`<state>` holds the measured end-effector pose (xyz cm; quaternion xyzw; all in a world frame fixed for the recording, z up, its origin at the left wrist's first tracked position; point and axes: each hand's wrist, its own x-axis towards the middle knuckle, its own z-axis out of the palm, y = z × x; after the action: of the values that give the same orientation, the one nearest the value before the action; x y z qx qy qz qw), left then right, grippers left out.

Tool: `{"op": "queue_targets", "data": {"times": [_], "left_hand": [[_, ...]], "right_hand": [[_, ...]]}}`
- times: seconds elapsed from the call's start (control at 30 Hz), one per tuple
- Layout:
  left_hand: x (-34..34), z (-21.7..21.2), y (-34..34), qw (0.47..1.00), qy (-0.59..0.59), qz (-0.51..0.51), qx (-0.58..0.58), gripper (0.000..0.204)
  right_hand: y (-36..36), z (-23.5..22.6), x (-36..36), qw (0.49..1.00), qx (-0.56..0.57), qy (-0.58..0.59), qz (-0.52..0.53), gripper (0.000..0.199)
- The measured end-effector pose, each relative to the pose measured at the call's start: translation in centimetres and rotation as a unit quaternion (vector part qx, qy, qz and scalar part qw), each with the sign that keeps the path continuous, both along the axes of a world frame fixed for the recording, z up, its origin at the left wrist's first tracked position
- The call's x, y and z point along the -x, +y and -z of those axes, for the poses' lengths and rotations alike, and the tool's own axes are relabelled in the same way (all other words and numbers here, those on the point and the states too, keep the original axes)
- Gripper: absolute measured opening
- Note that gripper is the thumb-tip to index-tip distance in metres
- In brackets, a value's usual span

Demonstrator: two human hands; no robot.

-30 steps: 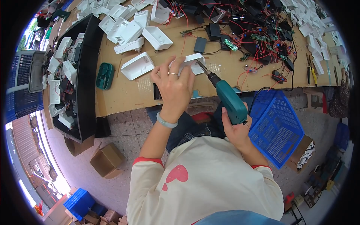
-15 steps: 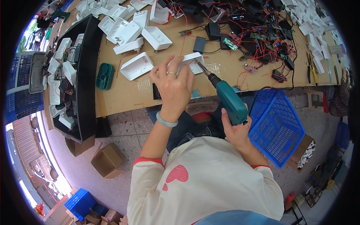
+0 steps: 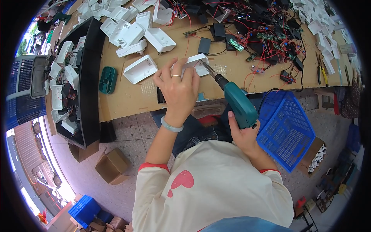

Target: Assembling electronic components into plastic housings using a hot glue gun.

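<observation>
My left hand [image 3: 178, 87] grips the near left side of a white plastic case [image 3: 201, 69], its fingers curled over the edge and hiding part of it. The case lies open side up on the cardboard-covered table. In my right hand [image 3: 245, 137] is a green electric screwdriver [image 3: 240, 105], held by its rear end. Its bit slants up and left into the case, with the tip near the inner far wall. Whether a screw sits under the tip is too small to tell. Left of my left hand, a second open white case [image 3: 140, 69] lies apart.
A green divided tray [image 3: 108, 80] sits left, beside a long black bin [image 3: 91, 73] of white cases and wired parts. More white cases [image 3: 127, 34] are piled far left. Tangled red wires and circuit boards [image 3: 266, 36] cover the far right. A blue crate [image 3: 288, 133] stands below the table edge.
The screwdriver body has shifted very slightly right, and the case a touch left. Both hands keep the same hold.
</observation>
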<state>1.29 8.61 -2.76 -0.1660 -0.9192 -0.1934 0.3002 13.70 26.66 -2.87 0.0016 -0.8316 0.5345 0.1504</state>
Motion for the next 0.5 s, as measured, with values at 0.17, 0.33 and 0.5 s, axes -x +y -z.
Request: {"op": "queue_targets", "data": {"times": [0.17,0.33,0.5], "left_hand": [[0.08,-0.10,0.12,1.000,0.005,-0.009,0.011,0.009],[0.06,-0.31,0.34,1.000,-0.002,-0.023,0.021,0.011],[0.28,-0.28,0.62,0.999,0.006,-0.028,0.014,0.010]], "right_hand": [[-0.04,0.41,0.01,1.000,0.013,0.002,0.003,0.034],[-0.10,0.16,0.02,1.000,-0.005,-0.008,0.008,0.033],[-0.10,0.00,-0.06,1.000,0.006,-0.019,0.014,0.033]]}}
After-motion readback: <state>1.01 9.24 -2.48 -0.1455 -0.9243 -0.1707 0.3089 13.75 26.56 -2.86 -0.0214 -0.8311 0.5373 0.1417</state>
